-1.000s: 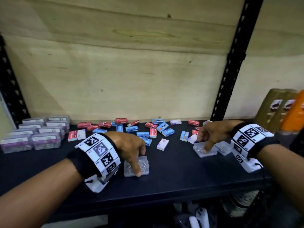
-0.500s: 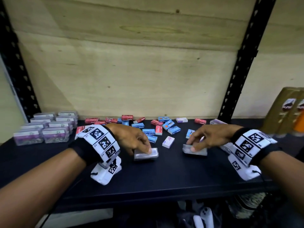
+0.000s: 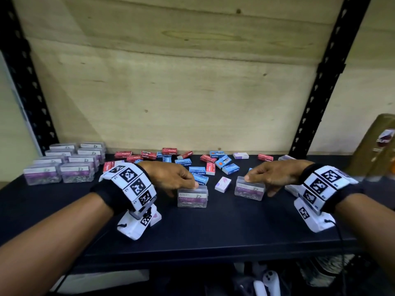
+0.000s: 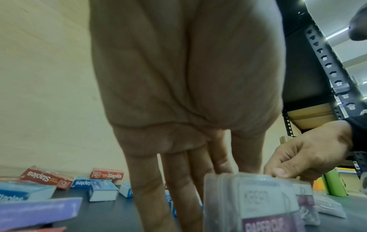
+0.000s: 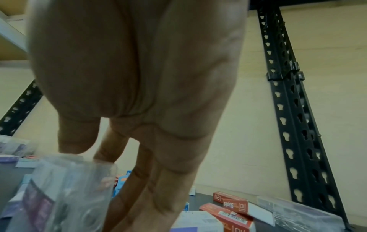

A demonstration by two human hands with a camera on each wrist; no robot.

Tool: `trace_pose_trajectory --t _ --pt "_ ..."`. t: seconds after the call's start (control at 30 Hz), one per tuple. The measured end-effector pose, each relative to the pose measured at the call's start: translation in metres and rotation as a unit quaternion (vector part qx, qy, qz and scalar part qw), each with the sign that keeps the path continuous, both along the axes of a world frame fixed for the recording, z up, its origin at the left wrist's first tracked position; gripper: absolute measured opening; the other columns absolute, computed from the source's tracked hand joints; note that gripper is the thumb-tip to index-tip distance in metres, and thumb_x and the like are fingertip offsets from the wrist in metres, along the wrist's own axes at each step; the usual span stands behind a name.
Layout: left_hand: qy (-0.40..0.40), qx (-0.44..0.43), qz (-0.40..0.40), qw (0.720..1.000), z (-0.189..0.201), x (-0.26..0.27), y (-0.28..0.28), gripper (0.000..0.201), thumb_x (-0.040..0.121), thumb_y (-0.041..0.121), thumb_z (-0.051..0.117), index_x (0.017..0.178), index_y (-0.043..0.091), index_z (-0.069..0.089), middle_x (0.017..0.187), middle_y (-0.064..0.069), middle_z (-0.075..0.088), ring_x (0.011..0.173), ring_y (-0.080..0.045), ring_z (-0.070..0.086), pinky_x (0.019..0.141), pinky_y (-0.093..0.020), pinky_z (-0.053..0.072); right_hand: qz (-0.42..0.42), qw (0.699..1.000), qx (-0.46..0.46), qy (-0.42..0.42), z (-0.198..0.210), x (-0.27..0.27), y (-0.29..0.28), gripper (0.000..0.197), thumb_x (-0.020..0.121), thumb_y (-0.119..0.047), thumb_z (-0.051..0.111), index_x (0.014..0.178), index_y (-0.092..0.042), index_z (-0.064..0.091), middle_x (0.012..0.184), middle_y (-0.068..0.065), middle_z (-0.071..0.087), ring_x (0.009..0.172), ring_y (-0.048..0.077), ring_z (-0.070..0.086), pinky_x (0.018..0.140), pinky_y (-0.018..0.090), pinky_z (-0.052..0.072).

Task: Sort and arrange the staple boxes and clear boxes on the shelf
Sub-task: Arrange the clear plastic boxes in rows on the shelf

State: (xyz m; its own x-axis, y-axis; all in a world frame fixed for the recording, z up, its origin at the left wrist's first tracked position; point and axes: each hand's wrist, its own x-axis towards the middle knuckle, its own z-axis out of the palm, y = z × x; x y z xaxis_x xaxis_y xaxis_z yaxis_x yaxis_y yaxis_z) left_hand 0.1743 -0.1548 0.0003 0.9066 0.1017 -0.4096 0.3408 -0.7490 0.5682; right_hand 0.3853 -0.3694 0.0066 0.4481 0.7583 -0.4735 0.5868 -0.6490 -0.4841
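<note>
Two clear paper-clip boxes stand on edge on the black shelf (image 3: 213, 227). My left hand (image 3: 184, 189) grips the top of the left clear box (image 3: 192, 198), fingers over its lid; the left wrist view shows this box (image 4: 258, 204) close under the fingers (image 4: 178, 180). My right hand (image 3: 258, 185) pinches the right clear box (image 3: 249, 191) between thumb and fingers, and the same box (image 5: 69, 188) fills the lower left of the right wrist view. Red staple boxes (image 3: 147, 154) and blue staple boxes (image 3: 229, 168) lie scattered behind both hands.
Several clear boxes (image 3: 64, 165) stand in neat rows at the shelf's back left. A small lilac box (image 3: 222, 184) lies between my hands, and another clear box (image 3: 292, 190) sits behind my right wrist. Black uprights (image 3: 320, 82) flank the wooden back panel. Brown packages (image 3: 380, 146) stand at right.
Both clear boxes lay flat a second ago; each hand has tipped its box up onto its edge, and the two hands have come closer together.
</note>
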Motion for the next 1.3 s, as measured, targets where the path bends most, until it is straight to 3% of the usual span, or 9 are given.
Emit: trace_pose_trajectory --t 0.17,0.23,0.4,0.53,0.6,0.73,0.93,1.13,1.3 --pt "-0.017 -0.001 0.015 1.0 -0.001 0.001 0.0 0.038 0.097 0.049 0.048 0.106 0.018 0.068 0.104 0.002 0.07 0.094 -0.008 0.064 0.093 -0.037 0.055 -0.022 0.999 0.021 0.009 -0.002 -0.001 0.001 0.036 0.1 -0.045 0.047 0.118 -0.018 0.064 0.124 0.01 0.063 0.111 0.027 0.065 0.09 0.04 0.058" --pt "-0.019 0.008 0.009 1.0 0.0 0.001 0.0 0.035 0.092 0.051 0.056 0.111 0.024 0.067 0.108 0.009 0.068 0.099 -0.005 0.063 0.092 -0.032 0.055 -0.015 1.0 0.018 0.002 -0.003 -0.001 0.0 0.034 0.097 -0.044 0.053 0.117 -0.019 0.064 0.118 0.008 0.065 0.106 0.023 0.066 0.089 0.037 0.058" --pt "-0.03 0.048 -0.023 0.998 0.004 0.0 0.008 0.036 0.085 0.031 0.074 0.118 0.02 0.064 0.11 0.004 0.071 0.104 -0.014 0.066 0.097 -0.032 0.051 0.04 0.999 0.0 -0.036 0.002 0.003 0.004 0.023 0.091 -0.022 0.069 0.113 -0.016 0.064 0.11 0.006 0.068 0.083 0.01 0.068 0.081 0.03 0.06" --pt "-0.078 0.067 -0.003 0.995 0.015 -0.012 0.021 0.031 0.085 0.031 0.074 0.114 0.025 0.066 0.106 0.011 0.072 0.097 -0.003 0.066 0.084 -0.013 0.048 0.077 0.994 0.027 -0.077 0.015 -0.005 0.021 0.021 0.091 -0.025 0.069 0.111 -0.02 0.065 0.101 0.0 0.069 0.083 0.018 0.067 0.074 0.028 0.058" --pt "-0.097 0.08 0.012 0.992 0.024 -0.025 0.035 0.03 0.084 0.033 0.075 0.112 0.028 0.067 0.103 0.015 0.072 0.089 0.005 0.065 0.082 -0.013 0.048 0.115 0.988 0.05 -0.095 0.023 -0.017 0.036 0.019 0.091 -0.029 0.069 0.108 -0.022 0.065 0.097 -0.001 0.071 0.078 0.021 0.068 0.073 0.03 0.056" --pt "-0.092 0.112 0.073 0.987 0.036 -0.065 0.069 0.03 0.082 0.035 0.076 0.11 0.029 0.067 0.102 0.017 0.071 0.077 0.012 0.062 0.084 -0.019 0.048 0.176 0.972 0.112 -0.108 0.033 -0.054 0.081 0.017 0.09 -0.03 0.07 0.105 -0.022 0.067 0.091 -0.007 0.072 0.071 0.008 0.064 0.067 0.021 0.053" --pt "-0.063 0.17 0.177 0.967 0.043 -0.138 0.111 0.031 0.081 0.031 0.077 0.11 0.028 0.066 0.104 0.015 0.066 0.077 0.015 0.058 0.076 -0.007 0.044 0.266 0.941 0.142 -0.154 0.029 -0.116 0.162 0.02 0.087 -0.036 0.072 0.103 -0.026 0.067 0.098 -0.012 0.07 0.088 0.011 0.065 0.083 0.028 0.05" --pt "0.023 0.23 0.25 0.94 0.04 -0.197 0.148 0.033 0.083 0.032 0.075 0.113 0.029 0.063 0.11 0.011 0.061 0.102 -0.008 0.058 0.082 -0.021 0.044 0.332 0.916 0.134 -0.181 0.026 -0.175 0.234 0.025 0.086 -0.04 0.07 0.104 -0.025 0.064 0.1 -0.007 0.067 0.091 0.014 0.062 0.083 0.03 0.049" --pt "0.076 0.246 0.28 0.925 0.029 -0.22 0.166 0.031 0.085 0.03 0.072 0.114 0.03 0.059 0.108 0.01 0.059 0.101 -0.01 0.056 0.081 -0.024 0.044 0.364 0.905 0.087 -0.203 0.013 -0.207 0.281 0.024 0.083 -0.045 0.069 0.096 -0.026 0.061 0.094 -0.006 0.066 0.087 0.017 0.063 0.083 0.037 0.054"
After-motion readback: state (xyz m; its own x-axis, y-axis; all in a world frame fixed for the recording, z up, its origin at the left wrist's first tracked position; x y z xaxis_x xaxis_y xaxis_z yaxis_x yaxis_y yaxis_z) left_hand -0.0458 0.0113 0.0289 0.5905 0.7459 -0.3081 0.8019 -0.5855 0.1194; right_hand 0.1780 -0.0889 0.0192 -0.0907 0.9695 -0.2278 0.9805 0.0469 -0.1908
